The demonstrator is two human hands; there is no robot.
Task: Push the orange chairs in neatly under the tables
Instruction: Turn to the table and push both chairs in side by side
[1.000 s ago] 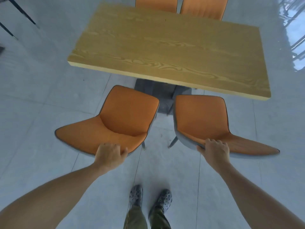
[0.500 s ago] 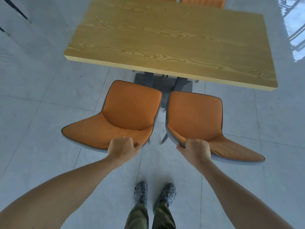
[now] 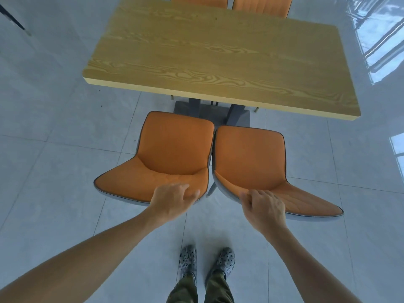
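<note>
Two orange chairs with grey shells stand side by side in front of the wooden table (image 3: 218,51), their seats just short of its near edge. The left chair (image 3: 175,149) and the right chair (image 3: 249,158) almost touch along their inner sides. My left hand (image 3: 172,201) rests on the top edge of the left chair's backrest, near its right end, with loosened fingers. On the left end of the right chair's backrest lies my right hand (image 3: 263,207), fingers spread and not wrapped around the edge.
Two more orange chairs (image 3: 262,5) are tucked in at the table's far side. The grey table base (image 3: 192,106) stands under the near edge. My feet (image 3: 206,262) are on the tiled floor behind the chairs. A dark furniture leg (image 3: 13,18) shows at the top left.
The two chairs have swung and slid inward until they stand next to each other, closing the gap. Both hands have eased from a firm grip to loose, spread fingers on the backrests.
</note>
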